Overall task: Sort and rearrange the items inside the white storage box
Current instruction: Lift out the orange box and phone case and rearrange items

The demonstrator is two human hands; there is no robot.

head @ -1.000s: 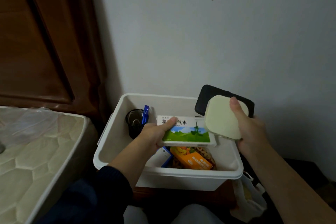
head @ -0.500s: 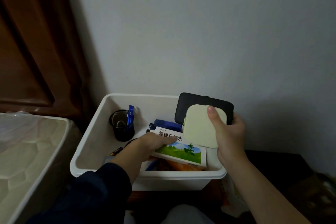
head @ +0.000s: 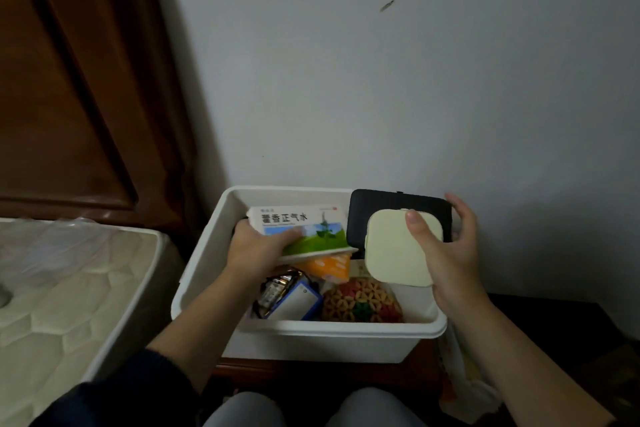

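A person seated before a white storage box [head: 311, 336] on a low wooden stand sorts its contents: a woven multicoloured ball [head: 362, 300] and a blue-edged packet [head: 294, 302] lie nearest. The left hand [head: 256, 250] grips a medicine carton [head: 301, 229] above an orange packet [head: 329, 265]; the right hand [head: 450, 253] clasps a pale square case [head: 398, 246] against a black case [head: 391, 208]. Judged mid-sort, each still needs a slot. The box's far-left corner is hidden.
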